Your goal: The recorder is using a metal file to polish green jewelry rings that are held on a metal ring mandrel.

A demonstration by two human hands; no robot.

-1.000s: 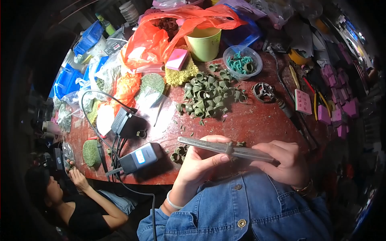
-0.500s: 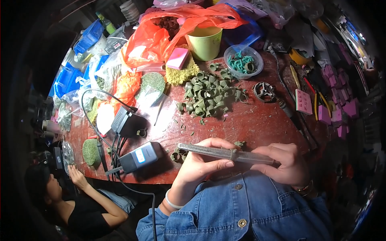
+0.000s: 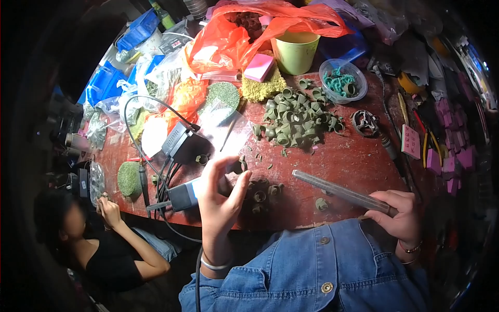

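Note:
Pinched between the thumb and forefinger of my left hand is a small dark green ring, raised over the table. My right hand grips the thicker end of a grey tapered ring mandrel, whose thin end points up and to the left. No ring shows on the mandrel's visible length. Several loose green rings lie on the table between my hands, and a single green ring sits below the mandrel. A large heap of green rings is farther back.
Dark devices with cables stand left of my left hand. At the back are a yellow-green cup, a clear tub of teal pieces and a red plastic bag. Tools and pink blocks lie right. Another person works at lower left.
My left hand has left the mandrel, moving left and up with a ring that was around it. My right hand has shifted right with the mandrel. The whole view has moved slightly.

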